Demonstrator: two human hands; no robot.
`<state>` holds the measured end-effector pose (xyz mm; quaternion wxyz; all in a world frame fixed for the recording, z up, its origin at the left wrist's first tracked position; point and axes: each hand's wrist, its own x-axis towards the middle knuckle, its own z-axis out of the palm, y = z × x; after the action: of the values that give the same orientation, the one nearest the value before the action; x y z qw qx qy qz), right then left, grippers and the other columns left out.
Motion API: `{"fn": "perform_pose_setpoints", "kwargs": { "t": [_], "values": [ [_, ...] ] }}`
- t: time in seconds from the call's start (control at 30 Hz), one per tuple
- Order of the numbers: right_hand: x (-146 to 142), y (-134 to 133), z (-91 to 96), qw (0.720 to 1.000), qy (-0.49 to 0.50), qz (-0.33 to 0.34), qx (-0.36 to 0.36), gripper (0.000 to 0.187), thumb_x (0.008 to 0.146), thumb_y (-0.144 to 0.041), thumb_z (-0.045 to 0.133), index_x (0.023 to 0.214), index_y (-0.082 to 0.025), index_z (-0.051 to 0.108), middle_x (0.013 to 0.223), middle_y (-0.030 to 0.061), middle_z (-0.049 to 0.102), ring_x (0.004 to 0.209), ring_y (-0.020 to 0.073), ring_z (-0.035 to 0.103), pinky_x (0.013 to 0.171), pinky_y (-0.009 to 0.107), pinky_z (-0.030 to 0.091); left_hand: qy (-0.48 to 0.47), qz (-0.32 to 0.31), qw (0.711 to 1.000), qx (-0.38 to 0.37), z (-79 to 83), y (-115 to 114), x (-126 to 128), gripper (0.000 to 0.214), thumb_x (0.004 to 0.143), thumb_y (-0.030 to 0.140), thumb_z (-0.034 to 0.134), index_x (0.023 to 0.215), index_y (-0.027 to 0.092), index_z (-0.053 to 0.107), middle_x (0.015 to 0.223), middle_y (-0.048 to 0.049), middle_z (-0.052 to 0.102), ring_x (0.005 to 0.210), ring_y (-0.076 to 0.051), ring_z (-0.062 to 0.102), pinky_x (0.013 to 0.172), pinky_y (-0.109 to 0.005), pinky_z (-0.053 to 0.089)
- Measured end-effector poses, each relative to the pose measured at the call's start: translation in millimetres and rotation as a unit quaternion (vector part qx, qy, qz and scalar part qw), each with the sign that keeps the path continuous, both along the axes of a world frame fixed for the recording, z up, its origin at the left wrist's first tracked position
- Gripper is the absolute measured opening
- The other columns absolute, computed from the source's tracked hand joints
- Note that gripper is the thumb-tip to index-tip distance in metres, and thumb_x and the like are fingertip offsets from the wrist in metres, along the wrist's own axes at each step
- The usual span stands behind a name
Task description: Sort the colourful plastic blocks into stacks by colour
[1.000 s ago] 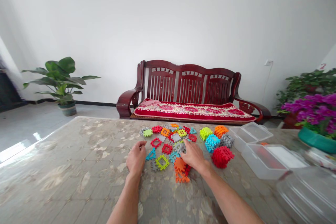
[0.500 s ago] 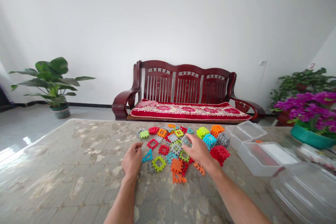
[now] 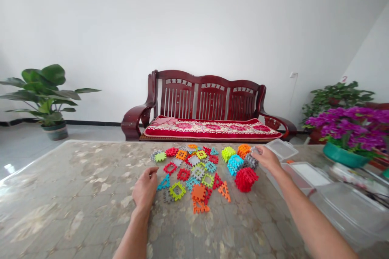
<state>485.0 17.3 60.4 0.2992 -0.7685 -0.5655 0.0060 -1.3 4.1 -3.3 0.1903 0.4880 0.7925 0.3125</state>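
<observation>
Right hand [image 3: 266,158] narrow, fingertips at gray interlocking block cube [image 3: 251,162], hold unclear; left hand [image 3: 144,188] loosely curled, empty, on patterned tabletop [image 3: 75,170], just beside teal triangle tile [image 3: 163,183]

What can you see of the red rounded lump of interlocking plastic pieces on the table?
The red rounded lump is built from notched, grid-like pieces of matte-looking plastic slotted together, its surface spiky and gapped. It sits whole on the marbled tabletop, at the near right of the coloured pieces, right beside the cyan plastic block cube; whether they touch is unclear. The right hand is beyond it and not touching it.
</observation>
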Motion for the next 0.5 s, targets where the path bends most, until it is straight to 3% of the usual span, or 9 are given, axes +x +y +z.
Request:
{"fn": "perform_pose_setpoints", "kwargs": {
  "t": [0.23,0.5],
  "values": [
    [2.9,-1.0,-10.9,0.998,-0.025,-0.025,-0.058,0.049,0.076,-0.039,0.064,0.123,-0.025,0.066,0.112,0.0068,0.074,0.103,0.0259,0.068,0.084,0.031,0.050,0.008,0.000,1.000,0.002,-2.5,0.4,-2.0,0.038,0.087,0.032,0.045,0.115,0.031,0.071,0.113,-0.0038,0.076,0.097,-0.029,0.070,0.072,-0.034,0.051],
    [-25.7,-9.9,13.3,0.976,-0.106,-0.085,-0.172,0.048,0.084,-0.043,0.054,0.129,-0.027,0.061,0.120,0.0103,0.071,0.111,0.0312,0.065,0.083,0.036,0.048,0.006,-0.003,1.000,-0.007,0.8,-0.5,0.1,0.040,0.089,0.031,0.042,0.117,0.030,0.070,0.117,-0.0032,0.075,0.101,-0.029,0.069,0.072,-0.034,0.049]
  ]
}}
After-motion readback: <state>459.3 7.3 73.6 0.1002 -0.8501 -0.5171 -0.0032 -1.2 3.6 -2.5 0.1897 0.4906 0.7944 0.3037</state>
